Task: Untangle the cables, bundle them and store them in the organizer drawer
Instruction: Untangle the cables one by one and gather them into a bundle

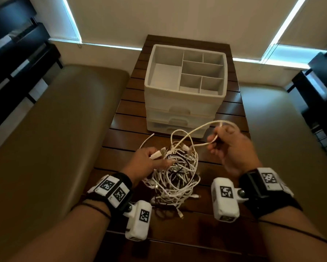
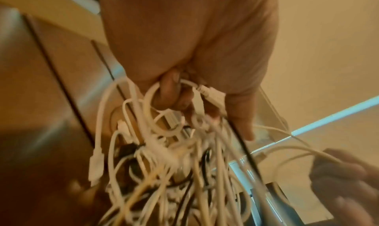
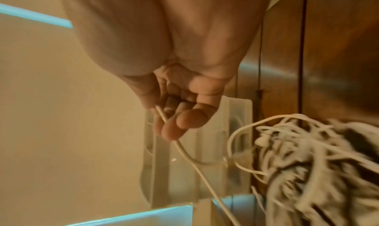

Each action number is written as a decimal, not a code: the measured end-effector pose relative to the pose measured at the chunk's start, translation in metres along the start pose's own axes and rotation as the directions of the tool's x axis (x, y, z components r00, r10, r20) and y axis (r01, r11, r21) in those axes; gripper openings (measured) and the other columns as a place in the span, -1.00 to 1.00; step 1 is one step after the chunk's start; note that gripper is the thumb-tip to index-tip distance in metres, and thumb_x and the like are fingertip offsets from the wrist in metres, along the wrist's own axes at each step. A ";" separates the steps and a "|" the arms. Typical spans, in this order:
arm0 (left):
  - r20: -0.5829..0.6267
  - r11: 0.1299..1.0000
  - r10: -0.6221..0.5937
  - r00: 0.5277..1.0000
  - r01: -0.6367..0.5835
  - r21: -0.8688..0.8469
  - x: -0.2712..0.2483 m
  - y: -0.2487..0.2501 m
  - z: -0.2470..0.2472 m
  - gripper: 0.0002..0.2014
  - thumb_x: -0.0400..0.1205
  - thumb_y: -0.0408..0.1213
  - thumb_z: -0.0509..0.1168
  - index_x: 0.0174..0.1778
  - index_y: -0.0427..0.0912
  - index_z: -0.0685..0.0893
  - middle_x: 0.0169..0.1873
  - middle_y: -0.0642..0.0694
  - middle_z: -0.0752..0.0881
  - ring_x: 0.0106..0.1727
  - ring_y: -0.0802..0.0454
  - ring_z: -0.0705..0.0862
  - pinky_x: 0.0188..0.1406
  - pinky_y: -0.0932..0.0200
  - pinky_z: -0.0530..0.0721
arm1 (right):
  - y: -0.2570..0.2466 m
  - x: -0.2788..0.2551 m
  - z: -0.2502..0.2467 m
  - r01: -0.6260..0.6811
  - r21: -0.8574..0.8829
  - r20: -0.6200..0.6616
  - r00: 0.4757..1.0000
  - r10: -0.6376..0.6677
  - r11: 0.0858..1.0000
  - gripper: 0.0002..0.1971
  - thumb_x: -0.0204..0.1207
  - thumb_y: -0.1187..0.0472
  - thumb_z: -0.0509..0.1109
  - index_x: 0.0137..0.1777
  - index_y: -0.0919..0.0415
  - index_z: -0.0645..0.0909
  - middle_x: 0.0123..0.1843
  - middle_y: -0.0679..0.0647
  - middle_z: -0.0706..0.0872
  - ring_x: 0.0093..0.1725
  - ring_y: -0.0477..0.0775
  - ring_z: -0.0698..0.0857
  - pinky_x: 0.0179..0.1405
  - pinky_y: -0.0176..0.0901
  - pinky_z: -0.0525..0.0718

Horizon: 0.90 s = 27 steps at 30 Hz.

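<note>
The right hand's fingers (image 3: pixel 180 122) are curled and pinch a thin white cable strand (image 1: pixel 200 129), which loops up from the hand and runs back down into the tangled heap of white and black cables (image 1: pixel 175 174). The right hand (image 1: pixel 228 148) hangs above the table, just right of the heap. The left hand's fingers (image 2: pixel 170 91) are curled through several white loops and a white plug at the heap's upper left edge, so the left hand (image 1: pixel 143 163) grips the tangle there. The heap lies on the dark brown slatted wooden table (image 1: pixel 228 110), between the 2 hands. Just behind it stands a white plastic organizer with 3 drawers (image 1: pixel 185 103), all 3 pushed in, its divided top tray open to view. Tan padded benches (image 1: pixel 51 129) flank the table.
</note>
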<state>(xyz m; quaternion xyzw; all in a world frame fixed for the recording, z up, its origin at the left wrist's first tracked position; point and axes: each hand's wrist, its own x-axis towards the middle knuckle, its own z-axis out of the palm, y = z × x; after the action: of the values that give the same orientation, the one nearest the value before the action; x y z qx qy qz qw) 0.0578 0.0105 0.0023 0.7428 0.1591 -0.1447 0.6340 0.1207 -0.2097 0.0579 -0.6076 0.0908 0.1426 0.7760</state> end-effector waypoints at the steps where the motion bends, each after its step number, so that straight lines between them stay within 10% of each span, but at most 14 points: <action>1: -0.044 0.999 0.006 0.999 -0.005 0.036 0.002 0.005 -0.005 -0.80 0.43 -0.33 0.57 -0.21 -0.31 0.69 -0.41 0.03 0.74 -0.35 0.14 0.65 -0.34 0.24 0.57 | -0.008 0.000 -0.005 0.092 -0.034 -0.017 0.996 -0.093 0.995 -0.79 0.70 0.28 0.14 -0.15 0.19 0.53 -0.47 0.00 0.65 -0.54 -0.06 0.56 -0.54 -0.34 0.56; 5: -0.250 0.992 0.126 0.960 -0.125 0.022 0.007 0.033 -0.033 -0.73 0.39 -0.36 0.59 -0.02 -0.20 0.74 -0.23 -0.16 0.73 -0.20 -0.03 0.66 -0.14 0.20 0.74 | -0.038 -0.005 -0.009 0.351 -0.374 0.163 0.936 -0.311 0.858 -0.77 0.69 0.34 0.15 0.03 0.19 0.66 -0.46 0.02 0.52 -0.52 -0.20 0.46 -0.51 -0.47 0.47; 9: -0.056 0.970 0.241 0.969 -0.240 0.022 -0.004 0.075 -0.024 -0.46 0.44 -0.21 0.55 0.35 0.01 0.61 -0.20 0.02 0.75 -0.29 0.22 0.74 -0.35 0.39 0.65 | -0.035 -0.009 0.025 0.408 -0.647 0.434 0.892 -0.130 0.644 -0.77 0.64 0.38 0.25 0.00 0.14 0.73 -0.52 -0.15 0.59 -0.48 -0.27 0.51 -0.42 -0.46 0.47; 13: 0.100 0.991 0.134 0.986 -0.134 -0.004 -0.017 0.099 -0.031 -0.57 0.54 0.08 0.31 -0.07 -0.29 0.75 -0.59 -0.01 0.50 -0.70 0.21 0.36 -0.67 0.32 0.32 | -0.029 -0.008 0.044 0.402 -0.564 0.385 0.901 -0.200 0.722 -0.80 0.66 0.36 0.24 -0.01 0.18 0.70 -0.31 0.05 0.67 -0.34 -0.13 0.62 -0.30 -0.31 0.63; 19: -0.219 0.923 0.209 0.953 -0.119 0.367 -0.028 0.094 -0.087 -0.73 0.39 -0.12 0.58 -0.17 -0.24 0.78 -0.40 -0.05 0.71 -0.40 0.12 0.57 -0.38 0.22 0.49 | -0.018 -0.007 0.073 0.412 -0.686 0.449 0.888 -0.096 0.600 -0.87 0.58 0.33 0.37 -0.08 0.08 0.67 -0.34 -0.08 0.68 -0.43 -0.33 0.60 -0.35 -0.37 0.55; 24: -0.576 0.934 0.292 0.764 -0.098 0.343 -0.054 0.089 -0.108 -0.69 0.58 -0.04 0.42 -0.24 -0.26 0.68 -0.44 -0.10 0.60 -0.44 0.05 0.49 -0.49 0.20 0.40 | 0.017 -0.017 0.111 0.278 -0.647 0.373 0.928 -0.023 0.710 -0.89 0.59 0.36 0.30 -0.06 0.14 0.60 -0.26 0.11 0.74 -0.36 0.06 0.71 -0.23 0.18 0.78; 27: -0.569 0.915 0.331 0.753 -0.107 0.390 -0.065 0.097 -0.111 -0.52 0.66 0.07 0.27 -0.21 -0.37 0.64 -0.46 -0.13 0.59 -0.46 0.04 0.51 -0.46 0.16 0.42 | 0.041 -0.036 0.123 0.230 -0.728 0.602 0.665 0.442 0.646 -0.83 0.57 0.37 0.33 0.06 0.14 0.67 -0.08 0.22 0.80 -0.14 0.23 0.80 0.02 0.22 0.75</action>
<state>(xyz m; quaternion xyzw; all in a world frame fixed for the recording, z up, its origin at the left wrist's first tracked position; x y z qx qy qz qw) 0.0407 0.1023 0.1336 0.8578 0.2436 0.1611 0.4229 0.0689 -0.0852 0.0617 -0.7528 -0.2594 0.4495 0.4050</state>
